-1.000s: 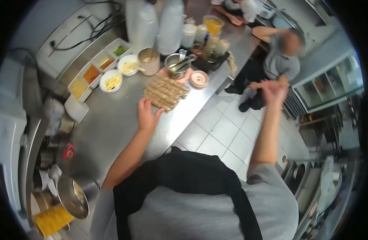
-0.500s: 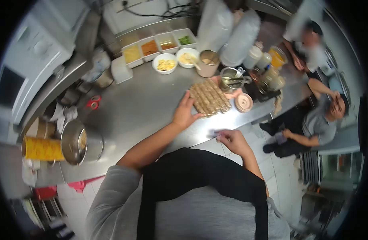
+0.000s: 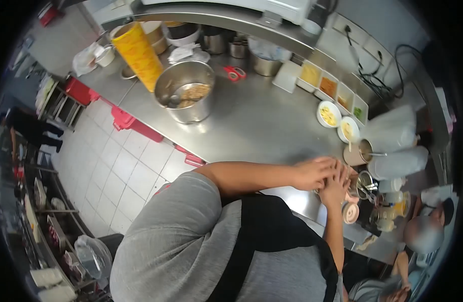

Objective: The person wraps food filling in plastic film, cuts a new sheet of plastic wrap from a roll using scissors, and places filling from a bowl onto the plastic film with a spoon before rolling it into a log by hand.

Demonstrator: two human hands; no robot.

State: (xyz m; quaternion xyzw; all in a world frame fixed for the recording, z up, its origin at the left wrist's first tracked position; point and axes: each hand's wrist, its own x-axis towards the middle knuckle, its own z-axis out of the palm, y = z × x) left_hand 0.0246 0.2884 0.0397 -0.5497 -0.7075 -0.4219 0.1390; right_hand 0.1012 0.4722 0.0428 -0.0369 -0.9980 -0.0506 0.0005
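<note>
Left hand overlaps right hand on the worktop

At the left, a yellow roll stands beside a steel pot (a brownish mixture sits inside). Farther right lies a red tool. Towards the worktop's near right edge, the hands are pressed together, fingers overlapping; the item beneath them is hidden, so I cannot tell whether they pinch it. Two white bowls of pale yellow food stand beyond. Just right of the hands are a pinkish dish, nearer, and a steel cup holding utensils.
</note>
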